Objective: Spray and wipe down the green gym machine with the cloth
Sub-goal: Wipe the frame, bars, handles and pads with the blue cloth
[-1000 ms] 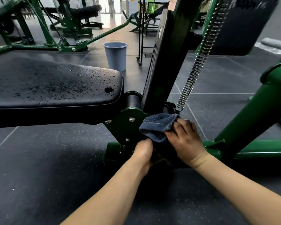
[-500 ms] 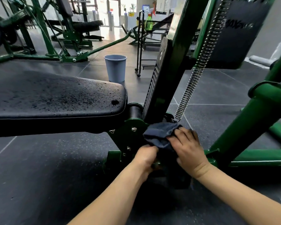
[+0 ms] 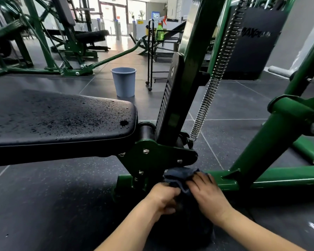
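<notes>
— Wiping was going on?
— Yes. The right hand (image 3: 208,194) pressed the cloth (image 3: 179,176) flat on the green machine (image 3: 225,182) base bar; the left hand (image 3: 164,198) gripped its hanging end. Upper posts looked left to do.

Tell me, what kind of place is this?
Most likely a gym. A black padded bench sits on a green steel machine frame with a long metal coil spring, and more green exercise machines stand across the dark tiled floor.
</notes>
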Action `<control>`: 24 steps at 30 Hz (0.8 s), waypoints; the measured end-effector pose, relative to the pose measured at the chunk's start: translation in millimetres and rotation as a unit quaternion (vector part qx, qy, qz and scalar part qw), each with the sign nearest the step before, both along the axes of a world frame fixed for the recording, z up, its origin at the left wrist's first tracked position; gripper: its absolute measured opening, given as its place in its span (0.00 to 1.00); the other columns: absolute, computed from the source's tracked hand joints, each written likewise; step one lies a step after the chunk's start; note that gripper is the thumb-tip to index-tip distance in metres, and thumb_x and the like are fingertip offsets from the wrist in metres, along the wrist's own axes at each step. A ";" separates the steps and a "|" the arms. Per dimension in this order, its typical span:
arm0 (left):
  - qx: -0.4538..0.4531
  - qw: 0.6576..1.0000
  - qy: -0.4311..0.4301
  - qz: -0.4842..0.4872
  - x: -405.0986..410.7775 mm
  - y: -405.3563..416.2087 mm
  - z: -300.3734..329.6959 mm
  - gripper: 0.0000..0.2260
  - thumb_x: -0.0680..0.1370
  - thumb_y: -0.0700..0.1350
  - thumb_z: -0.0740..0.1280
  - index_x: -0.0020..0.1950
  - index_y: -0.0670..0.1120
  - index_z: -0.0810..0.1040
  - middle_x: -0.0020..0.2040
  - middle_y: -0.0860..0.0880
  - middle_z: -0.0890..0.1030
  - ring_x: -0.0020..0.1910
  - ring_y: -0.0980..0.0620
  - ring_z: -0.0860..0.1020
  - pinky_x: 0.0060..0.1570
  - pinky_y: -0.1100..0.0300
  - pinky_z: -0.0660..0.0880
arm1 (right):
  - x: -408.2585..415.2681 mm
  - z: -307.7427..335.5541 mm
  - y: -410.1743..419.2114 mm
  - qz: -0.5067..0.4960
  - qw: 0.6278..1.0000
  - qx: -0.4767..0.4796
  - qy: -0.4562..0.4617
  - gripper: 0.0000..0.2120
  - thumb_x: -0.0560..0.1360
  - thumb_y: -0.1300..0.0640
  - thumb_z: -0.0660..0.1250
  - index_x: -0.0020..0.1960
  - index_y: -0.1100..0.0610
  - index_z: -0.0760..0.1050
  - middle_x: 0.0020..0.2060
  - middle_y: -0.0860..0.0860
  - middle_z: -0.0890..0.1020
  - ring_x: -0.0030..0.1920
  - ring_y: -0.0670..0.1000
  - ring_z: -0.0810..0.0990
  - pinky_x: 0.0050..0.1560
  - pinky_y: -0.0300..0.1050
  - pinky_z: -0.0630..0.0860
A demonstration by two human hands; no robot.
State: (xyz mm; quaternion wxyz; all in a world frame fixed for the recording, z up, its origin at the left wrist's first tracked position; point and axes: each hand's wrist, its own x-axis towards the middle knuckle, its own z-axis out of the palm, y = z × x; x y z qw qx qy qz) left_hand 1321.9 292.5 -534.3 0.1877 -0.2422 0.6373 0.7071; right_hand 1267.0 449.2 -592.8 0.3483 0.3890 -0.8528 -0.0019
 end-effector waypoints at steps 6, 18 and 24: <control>0.167 0.973 0.059 0.146 -25.1 9.4 16.2 0.08 0.78 0.37 0.62 0.42 0.43 0.79 0.30 0.47 0.80 0.26 0.52 0.77 0.31 0.61 0.73 | -17.8 49.6 -16.2 -0.019 0.992 -0.108 0.063 0.21 0.64 0.60 0.53 0.56 0.55 0.68 0.51 0.55 0.70 0.54 0.60 0.69 0.55 0.55 0.67; -0.051 0.994 0.030 0.086 -33.0 3.9 16.1 0.15 0.82 0.40 0.57 0.65 0.34 0.74 0.57 0.37 0.79 0.56 0.39 0.78 0.52 0.53 0.75 | -12.3 40.4 -28.3 -0.076 0.997 -0.005 0.021 0.15 0.58 0.55 0.69 0.45 0.55 0.79 0.40 0.53 0.81 0.47 0.59 0.76 0.47 0.53 0.76; -0.246 0.946 0.191 0.095 -19.4 -2.1 77.6 0.18 0.83 0.50 0.54 0.56 0.39 0.78 0.60 0.39 0.79 0.62 0.43 0.75 0.51 0.56 0.67 | -3.5 120.9 -37.5 0.017 0.972 -0.232 -0.028 0.22 0.66 0.58 0.58 0.60 0.53 0.69 0.50 0.57 0.79 0.53 0.57 0.71 0.54 0.51 0.68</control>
